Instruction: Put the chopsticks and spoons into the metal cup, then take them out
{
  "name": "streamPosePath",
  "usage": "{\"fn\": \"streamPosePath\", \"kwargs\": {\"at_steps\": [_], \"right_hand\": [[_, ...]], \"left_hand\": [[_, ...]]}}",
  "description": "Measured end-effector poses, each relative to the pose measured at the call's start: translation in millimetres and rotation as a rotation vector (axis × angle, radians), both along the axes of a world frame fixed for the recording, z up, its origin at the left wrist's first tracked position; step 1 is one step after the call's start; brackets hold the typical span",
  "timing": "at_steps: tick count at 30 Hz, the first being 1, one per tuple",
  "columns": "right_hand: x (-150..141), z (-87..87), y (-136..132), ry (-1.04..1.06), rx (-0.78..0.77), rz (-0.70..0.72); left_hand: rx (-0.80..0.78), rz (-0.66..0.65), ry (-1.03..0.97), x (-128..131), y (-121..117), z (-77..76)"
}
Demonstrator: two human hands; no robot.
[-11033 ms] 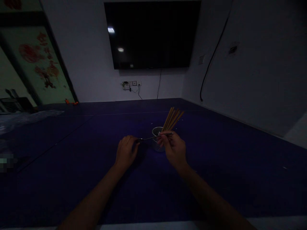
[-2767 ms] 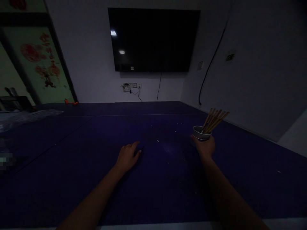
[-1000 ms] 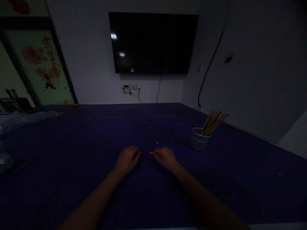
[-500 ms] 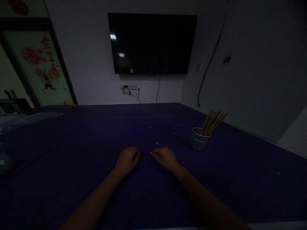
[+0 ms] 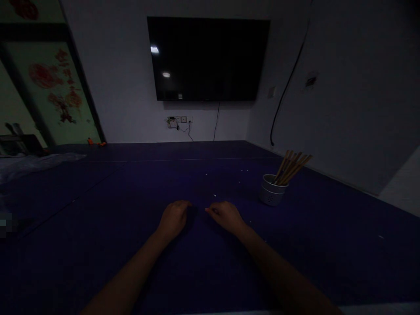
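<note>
1. Cup (image 5: 271,194) location: standing upright on the purple surface (image 5: 164,267), to your right and beyond your right hand (image 5: 228,216), with neither hand touching it.
2. Cup contents: a bundle of wooden sticks (image 5: 293,168), rising above the rim and leaning to the right. Their lower ends are hidden inside.
3. Right hand state: fingers curled in, thumb and fingertips drawn together, wrist low over the surface. No object shows in the grasp.
4. Left hand (image 5: 173,218) state: fingers bent, one fingertip pointing toward the right hand, thumb hidden. Whether it is fully closed cannot be told; no held object is visible.
5. Latest change: your left hand has turned slightly, so the thumb visible in the preceding frame no longer shows. Your right hand and the cup have not visibly moved. The cup and sticks therefore remain set down, free of both hands.
6. Difference from the earlier frames: your right hand gripped the cup at the right side; it is now released and drawn back beside the left. Earlier still, the cup stood near the centre, with a thin tool between your hands; that tool is not identifiable now.
7. Surroundings: small white scraps (image 5: 215,195) lie ahead of your hands; clear plastic sheeting (image 5: 49,162) lies at far left.
</note>
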State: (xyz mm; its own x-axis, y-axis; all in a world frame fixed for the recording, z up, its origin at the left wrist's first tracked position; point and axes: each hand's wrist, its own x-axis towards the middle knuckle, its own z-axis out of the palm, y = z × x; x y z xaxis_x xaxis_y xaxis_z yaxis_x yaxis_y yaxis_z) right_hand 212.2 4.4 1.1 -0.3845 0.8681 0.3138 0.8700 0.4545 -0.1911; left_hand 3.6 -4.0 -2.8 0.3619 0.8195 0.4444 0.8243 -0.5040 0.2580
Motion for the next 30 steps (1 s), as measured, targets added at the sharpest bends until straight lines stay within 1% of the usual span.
{"fn": "streamPosePath", "kwargs": {"at_steps": [4, 8, 12, 14, 16, 19, 21, 23, 25, 26, 28, 30], "right_hand": [[0, 1.5, -1, -0.010, -0.002, 0.005], [1, 3.0, -1, -0.001, -0.013, 0.003], [1, 1.0, 0, 0.011, -0.012, -0.003], [3, 0.3, 1, 0.085, 0.022, -0.030], [6, 1.5, 3, 0.245, 0.107, -0.081], [18, 8.2, 5, 0.543, 0.311, -0.237], [30, 15.0, 5, 0.724, 0.476, -0.428], [45, 22.0, 4, 0.866, 0.692, -0.587], [62, 27.5, 3, 0.857, 0.916, -0.694], [70, 29.1, 3, 0.819, 0.983, -0.736], [84, 28.8, 4, 0.758, 1.013, -0.834], [94, 23.3, 9, 0.774, 0.950, -0.898]], "left_hand": [[-0.015, 0.017, -0.001, 0, 1, -0.2], [0.004, 0.010, -0.010, 0, 2, -1.0], [0.004, 0.012, 0.012, 0, 2, -1.7], [0.002, 0.016, 0.023, -1, 2, -1.7], [0.006, 0.019, 0.019, -1, 2, -1.5], [0.000, 0.010, 0.008, -1, 2, -0.5], [-0.005, 0.009, 0.007, -1, 1, 0.0], [-0.004, 0.012, 0.006, -1, 1, 0.1], [0.003, 0.007, 0.004, 0, 1, -0.4], [0.009, 0.006, 0.002, 0, 0, -0.7], [0.020, 0.007, -0.001, 0, 0, -1.4], [0.026, 0.011, -0.002, 0, 0, -1.7]]}}
